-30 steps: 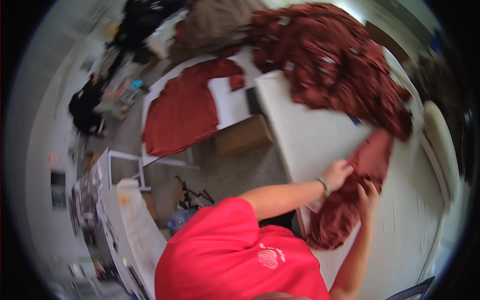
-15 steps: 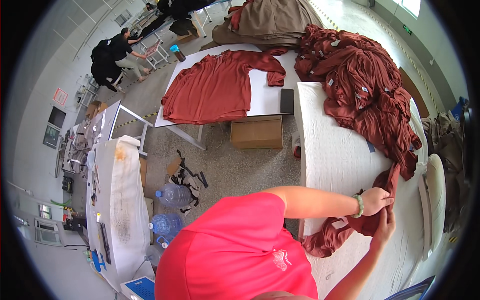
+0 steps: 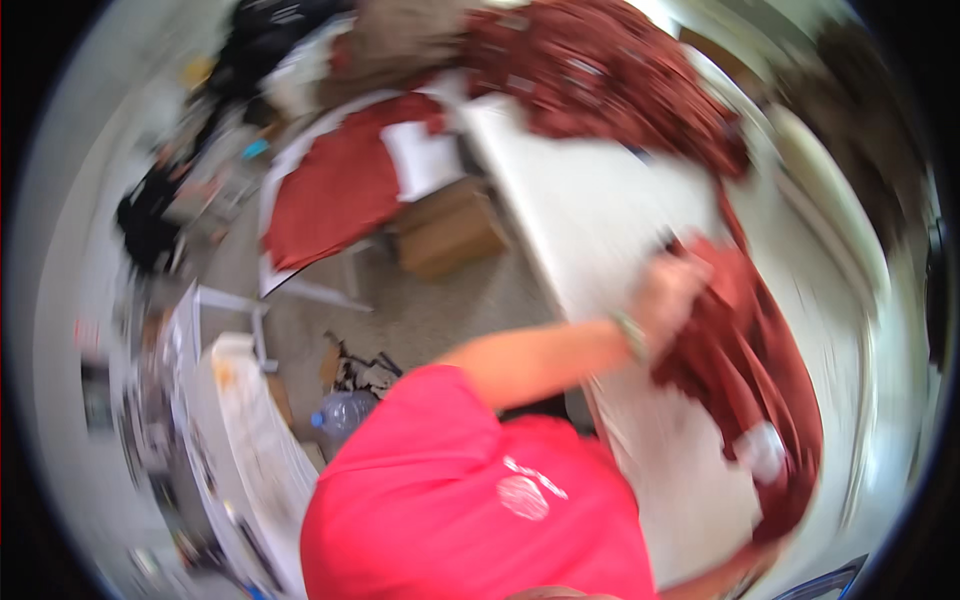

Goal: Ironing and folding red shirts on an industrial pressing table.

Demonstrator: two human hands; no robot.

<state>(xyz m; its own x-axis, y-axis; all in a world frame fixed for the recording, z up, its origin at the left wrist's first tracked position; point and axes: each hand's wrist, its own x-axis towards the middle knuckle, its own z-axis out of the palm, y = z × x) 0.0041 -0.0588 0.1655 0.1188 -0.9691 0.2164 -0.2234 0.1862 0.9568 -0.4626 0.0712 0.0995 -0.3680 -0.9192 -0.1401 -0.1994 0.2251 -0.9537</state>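
The picture is blurred by motion. My left hand (image 3: 668, 292), with a band on the wrist, grips the upper end of a dark red garment (image 3: 752, 360) over the long white table (image 3: 610, 215). The garment hangs in an arc down to its lower end, where my right hand (image 3: 765, 548) comes in from the lower edge and holds it, mostly covered by cloth. A pale patch (image 3: 760, 450) shows on the garment. A big heap of the same dark red garments (image 3: 610, 90) lies at the table's far end.
Another white table (image 3: 425, 160) to the left carries a spread red garment (image 3: 335, 190). A cardboard box (image 3: 448, 230) stands on the floor between the tables. A water bottle (image 3: 345, 412) and a white bench (image 3: 250, 450) are by my left side. A brown cloth pile (image 3: 400, 40) lies far off.
Both hands have lifted the garment off the table's near part and pulled it apart, the left hand moving up and left. My head has swung, blurring the view.
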